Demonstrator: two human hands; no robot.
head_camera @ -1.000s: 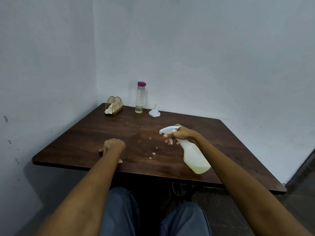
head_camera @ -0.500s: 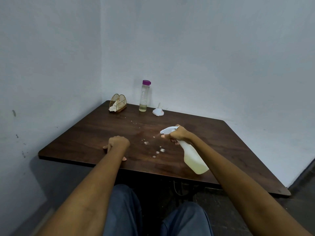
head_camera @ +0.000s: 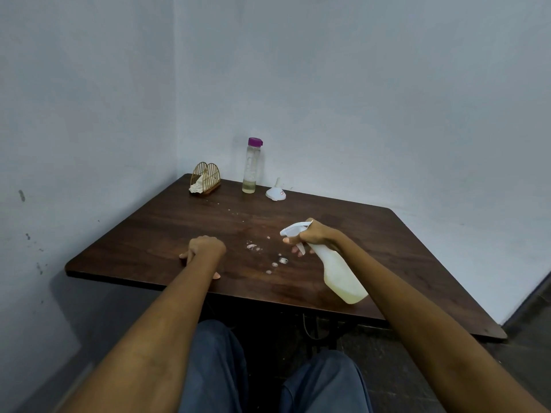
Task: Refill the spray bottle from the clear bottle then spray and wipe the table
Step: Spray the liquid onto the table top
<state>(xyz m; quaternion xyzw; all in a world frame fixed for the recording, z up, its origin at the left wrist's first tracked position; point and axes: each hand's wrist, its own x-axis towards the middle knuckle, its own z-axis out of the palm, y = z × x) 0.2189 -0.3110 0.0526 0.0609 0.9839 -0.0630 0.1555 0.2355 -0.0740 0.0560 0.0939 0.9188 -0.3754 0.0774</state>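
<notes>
1. The right hand (head_camera: 313, 235) gripped the tilted spray bottle (head_camera: 337, 269) over the table (head_camera: 417, 263).
2. The left hand (head_camera: 205, 248) rested curled, holding nothing I could see.
3. Spray could have missed the table, since the bottle leaned.

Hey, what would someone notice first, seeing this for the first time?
The right hand gripping a tilted white plastic spray bottle above the dark wooden table, nozzle towards foamy white droplets at the centre. Behind, a purple-capped clear bottle stands in the corner.
</notes>
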